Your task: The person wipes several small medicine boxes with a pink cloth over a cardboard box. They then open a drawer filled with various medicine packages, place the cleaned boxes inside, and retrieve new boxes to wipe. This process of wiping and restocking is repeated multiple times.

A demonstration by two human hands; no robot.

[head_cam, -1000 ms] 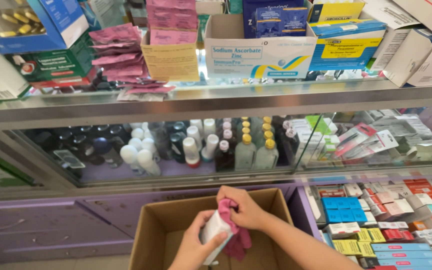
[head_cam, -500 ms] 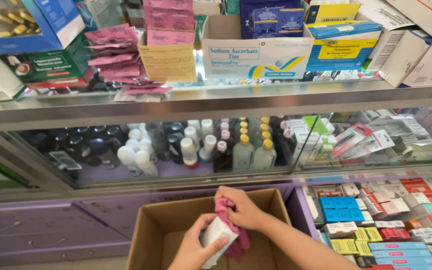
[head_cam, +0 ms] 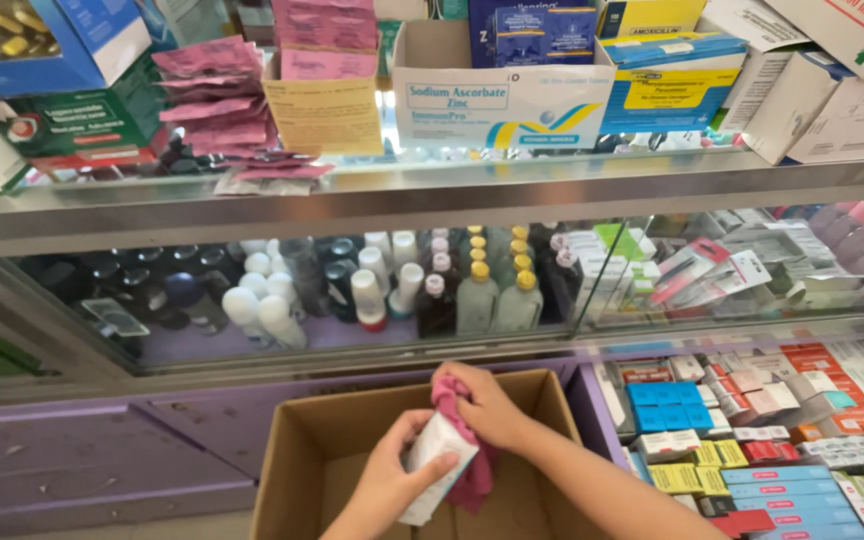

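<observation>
Wiping well meant the left hand (head_cam: 387,480) kept its grip clamped on the small white box (head_cam: 435,462) above the open brown cardboard carton (head_cam: 297,465), while the right hand (head_cam: 492,408) pressed the pink cloth (head_cam: 472,470) flat against 1 face.

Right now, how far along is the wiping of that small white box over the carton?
Done: nothing finished shows; the cardboard carton shows no goods on its visible floor. In hand: the left hand holds a small white box over the carton, while the right hand presses a pink cloth against it. Left: the glass case's bottles and boxes sit untouched on their shelves.
</observation>
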